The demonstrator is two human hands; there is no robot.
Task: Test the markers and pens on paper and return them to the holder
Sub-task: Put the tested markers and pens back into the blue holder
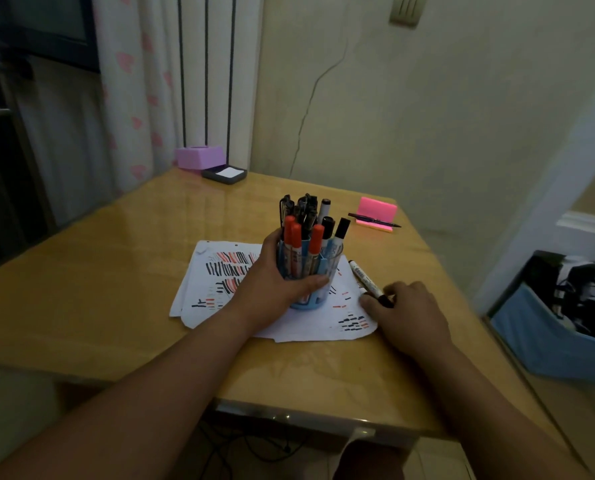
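Nearest the lens, the left forearm [143, 396] and the right forearm [497, 400] are seen stretched over the near edge of the table [98, 289], a glossy yellow-brown top. On it, overlapping sheets of paper [199, 282] are spread, covered with many short black and red strokes. The holder [327, 268], a blue cup standing on the paper, is packed with red-capped and black-capped markers [316, 239] and, behind them, darker pens [304, 206]. It is gripped by the left hand [272, 285], with fingers curled round its far side and the thumb laid across its front. Just to its right, a black marker [365, 278] is pinched at its lower end by the right hand [410, 313], its other end tilted away over the paper. Whether it is capped cannot be told. Further back, well apart from the holder, a dark pen [375, 220] lies across pink sticky notes [375, 207].

The task is judged to be nearly finished, since the paper is heavily marked and most of the pens stand in the holder. What appears to be left is the marker in hand, to be tried if it has not been and then dropped in, and perhaps the pen on the notes.
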